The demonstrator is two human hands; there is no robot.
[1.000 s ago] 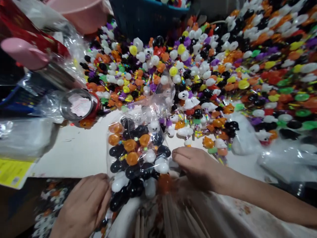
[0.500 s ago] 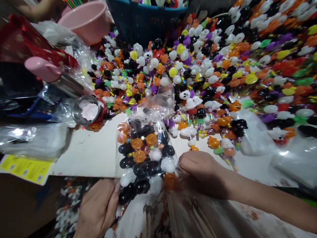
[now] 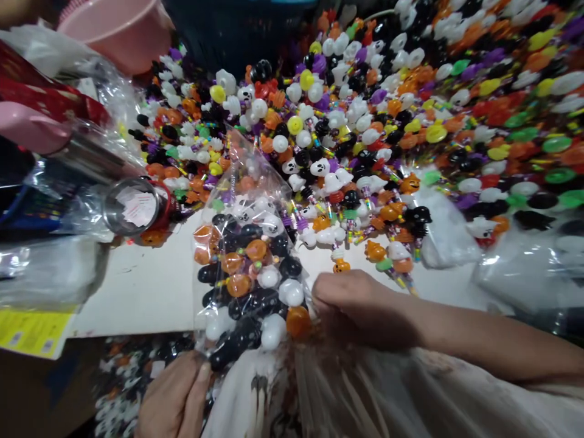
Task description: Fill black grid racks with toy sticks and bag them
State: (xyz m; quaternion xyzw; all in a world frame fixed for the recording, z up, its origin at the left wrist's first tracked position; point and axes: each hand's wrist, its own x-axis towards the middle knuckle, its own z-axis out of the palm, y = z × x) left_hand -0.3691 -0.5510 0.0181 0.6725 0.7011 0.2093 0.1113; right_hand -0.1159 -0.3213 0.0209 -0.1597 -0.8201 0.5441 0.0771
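Note:
A clear plastic bag (image 3: 255,304) filled with black, orange and white plastic pieces leans over the front edge of the white table (image 3: 137,292). My left hand (image 3: 171,395) is closed at the bag's lower left corner, fingers pinched together. On the other side, my right hand (image 3: 351,304) is a fist gripping the bag's right edge. The bag's upper end is slack and lies toward a large heap of small candy-filled toys (image 3: 328,164) with Halloween-like heads.
At the left stand a metal cup (image 3: 132,207) holding paper slips, a pink-lidded bottle (image 3: 36,128) and stacked clear bags (image 3: 45,261) over a yellow sheet (image 3: 36,328). Behind are a pink basin (image 3: 118,36) and a dark blue tub (image 3: 237,36). More plastic bags (image 3: 447,231) lie right.
The view has shifted, so the table things appear further left. The bag's upper end has spread and leans more to the left. Both hands keep their hold.

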